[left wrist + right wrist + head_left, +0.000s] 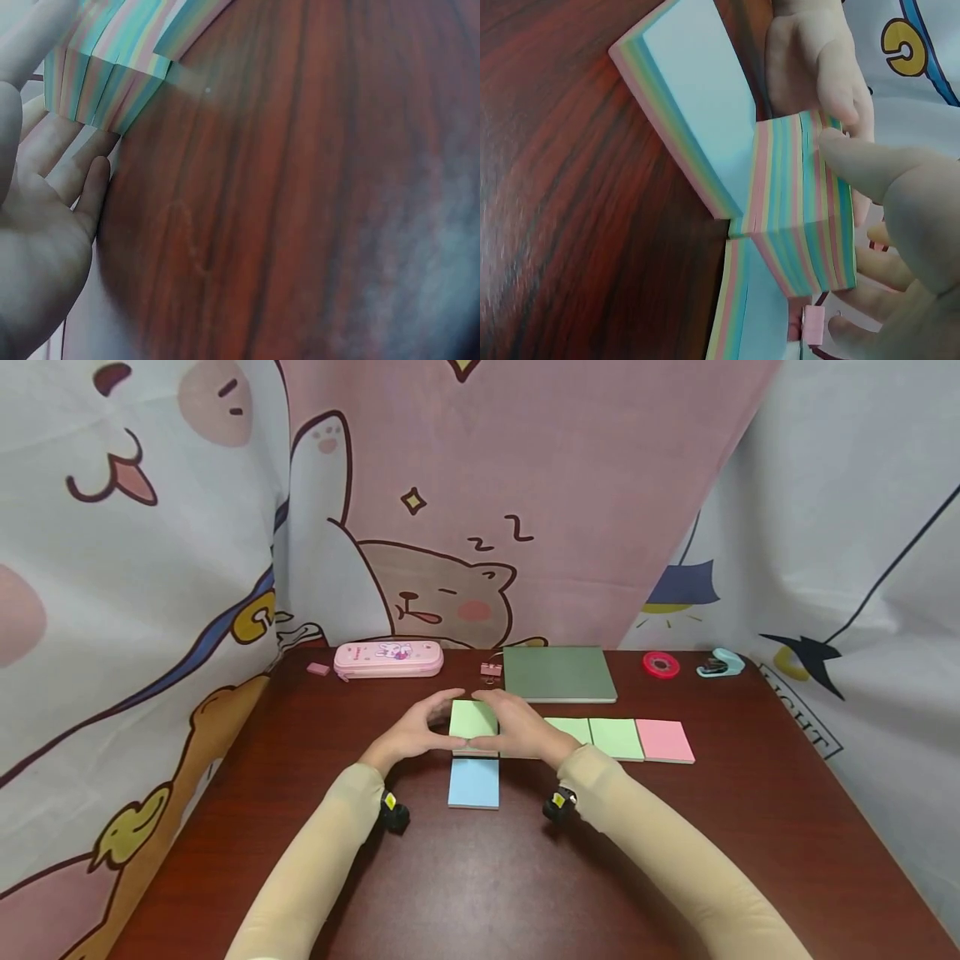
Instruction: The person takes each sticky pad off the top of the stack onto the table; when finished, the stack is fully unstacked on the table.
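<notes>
A stack of sticky note pads, pale green on top with striped edges, stands on the table between both hands. My left hand holds its left side, thumb at the near face and fingers behind. From the right, my right hand grips it the same way; its thumb touches the near striped face in the right wrist view. A blue sticky note pad lies flat just in front of the stack. To the right runs a row with a green pad and a pink pad, partly hidden by my right hand.
Behind the hands lie a pink pencil case, a small pink eraser-like block, a pink binder clip and a green notebook. A red tape roll and a light-blue stapler lie back right. Printed cloth surrounds the table.
</notes>
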Demonstrator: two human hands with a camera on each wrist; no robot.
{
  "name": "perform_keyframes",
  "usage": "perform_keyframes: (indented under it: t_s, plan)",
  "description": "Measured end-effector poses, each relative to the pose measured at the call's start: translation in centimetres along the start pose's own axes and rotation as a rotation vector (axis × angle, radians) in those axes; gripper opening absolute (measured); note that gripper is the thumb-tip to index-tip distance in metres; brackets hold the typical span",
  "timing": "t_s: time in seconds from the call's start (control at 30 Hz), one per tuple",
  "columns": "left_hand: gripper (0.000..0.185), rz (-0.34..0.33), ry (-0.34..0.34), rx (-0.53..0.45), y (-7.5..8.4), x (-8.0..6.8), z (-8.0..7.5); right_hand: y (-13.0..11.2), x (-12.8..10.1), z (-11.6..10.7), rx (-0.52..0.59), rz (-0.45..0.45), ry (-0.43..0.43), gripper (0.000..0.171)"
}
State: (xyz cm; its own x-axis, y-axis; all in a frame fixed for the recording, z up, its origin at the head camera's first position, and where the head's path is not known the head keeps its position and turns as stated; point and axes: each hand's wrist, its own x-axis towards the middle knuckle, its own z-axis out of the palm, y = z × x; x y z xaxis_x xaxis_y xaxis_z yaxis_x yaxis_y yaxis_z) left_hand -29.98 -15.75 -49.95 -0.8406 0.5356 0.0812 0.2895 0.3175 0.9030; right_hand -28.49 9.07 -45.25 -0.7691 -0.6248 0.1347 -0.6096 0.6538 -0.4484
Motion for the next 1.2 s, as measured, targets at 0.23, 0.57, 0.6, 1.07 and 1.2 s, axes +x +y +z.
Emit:
perform_keyframes:
  t_s: [0.23, 0.57, 0.6, 1.07, 1.2]
  plan:
    - [0.088, -0.004, -0.009, 0.019, -0.2, 0.1, -0.1, 1.2, -1.1, -0.8, -0.009, -0.006, 0.005, 0.081]
    - [0.081, -0.032, 0.025, 0.035, -0.2, -0.1, 0.4, 3.3, -7.9, -2.4, 0.045, -0.019, 0.114, 0.075]
    - [0.081, -0.034, 0.027, 0.036, -0.2, -0.1, 0.4, 3.2, -8.6, -2.4, 0.044, -0.023, 0.109, 0.075]
    - [0.08, -0.045, 0.033, 0.052, -0.1, -0.1, 0.3, 2.0, -13.0, 0.0, -0.038, -0.094, -0.014, 0.07]
    - [0.08, -0.038, 0.031, 0.048, -0.3, 0.0, 0.3, 1.9, -13.3, 0.5, -0.058, -0.1, -0.002, 0.069]
